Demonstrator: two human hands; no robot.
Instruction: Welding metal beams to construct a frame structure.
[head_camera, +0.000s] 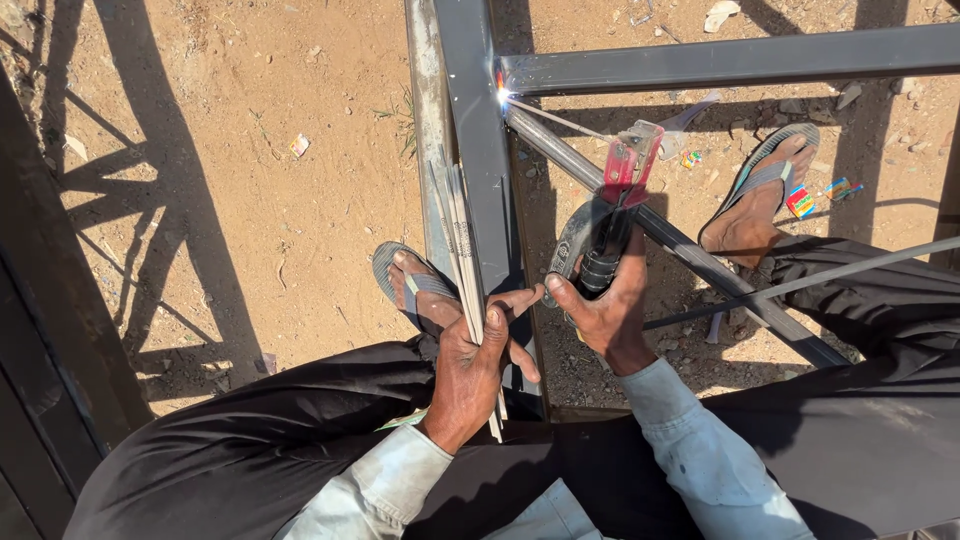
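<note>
My right hand (608, 310) grips the black handle of a red welding electrode holder (628, 165). A thin rod in its jaws runs up-left to a bright spark (503, 97) where a diagonal round bar (560, 150) meets the steel frame's upright member (478, 120). My left hand (478, 365) holds a bundle of spare welding rods (458, 225) against that upright member. Both forearms wear light sleeves.
A horizontal steel bar (730, 58) joins the frame at the top. My feet in flip-flops rest on sandy ground, one at left (415, 290), one at right (755, 205). A cable (800, 283) crosses my right leg. Dark metal (40, 300) lies at left. Litter dots the dirt.
</note>
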